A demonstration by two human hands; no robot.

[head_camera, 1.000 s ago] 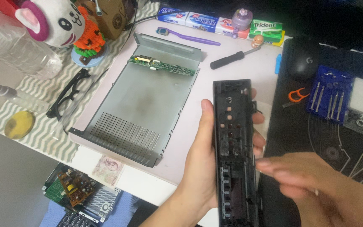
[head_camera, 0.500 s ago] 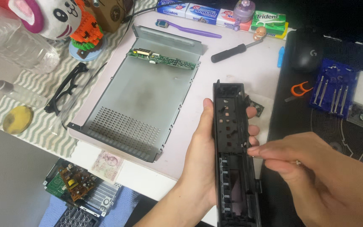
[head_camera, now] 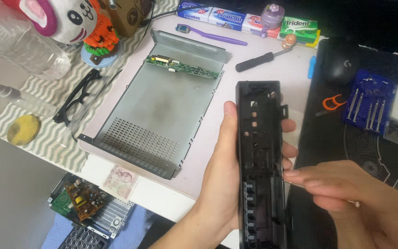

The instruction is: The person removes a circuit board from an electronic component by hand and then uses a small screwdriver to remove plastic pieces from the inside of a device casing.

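My left hand [head_camera: 224, 184] wraps around the long black plastic panel [head_camera: 261, 161]; my right hand [head_camera: 351, 198] pinches a thin tool at its right edge.

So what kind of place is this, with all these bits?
Probably a home desk used for fixing electronics. A metal tray with a green circuit board lies open, a blue screwdriver set sits by a mouse, and toys stand at the back.
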